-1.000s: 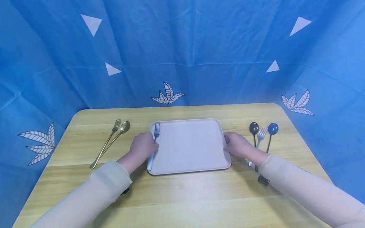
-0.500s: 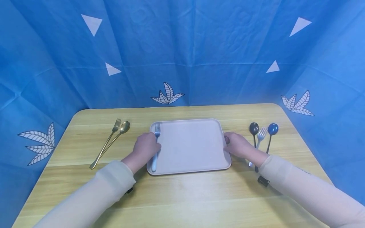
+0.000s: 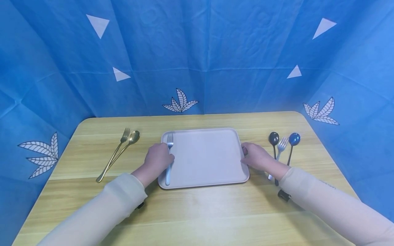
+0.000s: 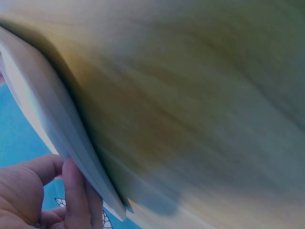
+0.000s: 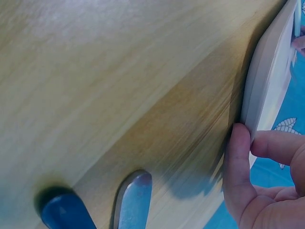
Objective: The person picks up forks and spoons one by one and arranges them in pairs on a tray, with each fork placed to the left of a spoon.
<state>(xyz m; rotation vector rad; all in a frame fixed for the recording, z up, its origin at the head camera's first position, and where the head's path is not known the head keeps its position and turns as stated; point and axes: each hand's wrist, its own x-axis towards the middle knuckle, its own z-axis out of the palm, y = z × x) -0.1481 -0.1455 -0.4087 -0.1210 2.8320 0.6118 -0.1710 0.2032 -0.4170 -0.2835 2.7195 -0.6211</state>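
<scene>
In the head view, a pale rectangular tray [image 3: 206,157] lies across the middle of the wooden table. A fork [image 3: 168,174] with a light blue handle rests along its left side. My left hand [image 3: 157,158] grips the tray's left edge, covering the middle of the fork. The left wrist view shows the fingers [image 4: 78,191] against the outer side of the tray wall and the thumb reaching over the rim. At the opposite edge, my right hand [image 3: 256,157] pinches the tray between thumb and fingers, as the right wrist view shows.
Left of the tray lie a gold fork [image 3: 124,136] and a gold spoon [image 3: 133,137], their handles close together. On the right, a black spoon [image 3: 274,138], a silver fork [image 3: 282,144] and a blue-bowled spoon [image 3: 294,139] lie partly under my right forearm. Blue cloth [image 3: 203,51] surrounds the table.
My left hand has shifted slightly right over the tray edge, and the fork's handle end has swung right, leaving the fork straighter. The right hand and the tray look unmoved.
</scene>
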